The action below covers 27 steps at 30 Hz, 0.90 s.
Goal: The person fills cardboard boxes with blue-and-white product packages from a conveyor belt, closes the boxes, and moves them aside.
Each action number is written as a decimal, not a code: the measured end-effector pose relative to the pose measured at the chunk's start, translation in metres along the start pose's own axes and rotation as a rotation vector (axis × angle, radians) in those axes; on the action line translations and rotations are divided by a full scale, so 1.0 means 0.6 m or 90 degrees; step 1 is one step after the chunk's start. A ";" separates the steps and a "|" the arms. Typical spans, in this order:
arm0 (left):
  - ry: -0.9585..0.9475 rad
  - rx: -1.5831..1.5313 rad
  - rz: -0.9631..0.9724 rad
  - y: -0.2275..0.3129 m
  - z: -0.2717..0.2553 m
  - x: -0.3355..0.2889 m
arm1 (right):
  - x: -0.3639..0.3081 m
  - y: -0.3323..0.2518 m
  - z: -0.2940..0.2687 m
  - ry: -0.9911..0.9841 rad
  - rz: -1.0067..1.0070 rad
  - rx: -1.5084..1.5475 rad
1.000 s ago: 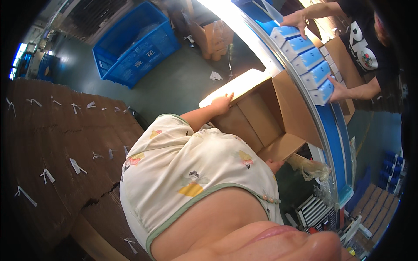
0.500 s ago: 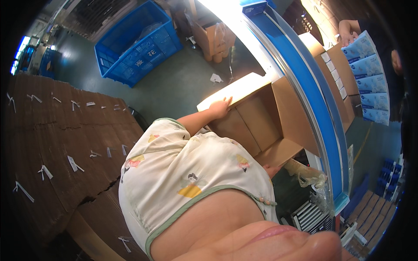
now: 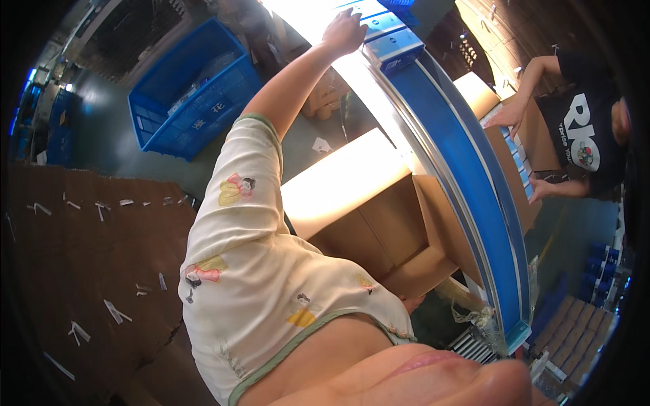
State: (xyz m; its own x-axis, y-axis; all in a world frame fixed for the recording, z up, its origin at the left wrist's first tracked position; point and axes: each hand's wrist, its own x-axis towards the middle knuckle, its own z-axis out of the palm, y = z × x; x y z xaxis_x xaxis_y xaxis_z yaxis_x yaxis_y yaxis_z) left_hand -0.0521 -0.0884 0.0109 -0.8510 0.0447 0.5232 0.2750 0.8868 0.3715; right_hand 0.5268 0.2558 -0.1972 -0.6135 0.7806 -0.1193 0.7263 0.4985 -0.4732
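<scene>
My left hand (image 3: pixel 344 32) reaches far forward to the blue packs (image 3: pixel 393 49) lined up on the conveyor. Its spread fingers rest across them, and bright glare washes out part of that row. Before my body stands an open cardboard carton (image 3: pixel 372 233), tilted beside the conveyor, its flaps folded out; the part of its inside that shows is bare cardboard. Only a bit of my right hand (image 3: pixel 412 304) shows, by the carton's near flap (image 3: pixel 420 272); my blouse hides most of it and its grip cannot be made out.
The blue conveyor (image 3: pixel 467 176) curves along the right. Beyond it, a co-worker's hands (image 3: pixel 511 116) are at another carton (image 3: pixel 535 139) holding packs. A blue crate (image 3: pixel 196 95) stands on the floor at far left. Stacked flat cardboard (image 3: pixel 88 257) fills the left side.
My left hand has left the carton's flap and moved up to the blue packs, which have come into view. The co-worker's raised row of packs is now down in the other carton.
</scene>
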 end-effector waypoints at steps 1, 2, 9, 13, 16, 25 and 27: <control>0.059 0.050 -0.027 -0.047 0.013 0.015 | 0.023 0.037 0.006 0.014 -0.058 -0.058; 0.017 0.107 -0.023 -0.053 0.029 0.026 | 0.021 0.032 -0.003 -0.017 -0.045 -0.090; 0.118 0.133 0.118 -0.113 0.044 0.104 | 0.041 -0.058 -0.129 -0.080 0.082 0.031; -0.015 0.126 0.022 -0.212 0.151 0.153 | 0.078 -0.163 -0.211 0.080 -0.120 -0.219; -0.103 0.050 -0.021 -0.205 0.134 0.168 | 0.105 -0.303 -0.241 0.182 -0.277 -0.171; -0.498 -0.351 0.083 0.045 0.125 0.057 | 0.316 -0.525 -0.193 -0.124 -0.157 0.303; -0.566 -0.371 0.120 0.176 0.096 -0.002 | 0.371 -0.512 -0.189 -0.267 -0.085 0.352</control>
State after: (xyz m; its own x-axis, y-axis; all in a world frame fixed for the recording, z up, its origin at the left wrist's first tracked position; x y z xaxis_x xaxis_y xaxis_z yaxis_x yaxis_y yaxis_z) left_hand -0.0479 0.0316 0.0051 -0.7282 0.6837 -0.0480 0.4057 0.4864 0.7739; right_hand 0.2021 0.3192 0.0204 -0.8351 0.4596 -0.3024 0.4405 0.2293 -0.8680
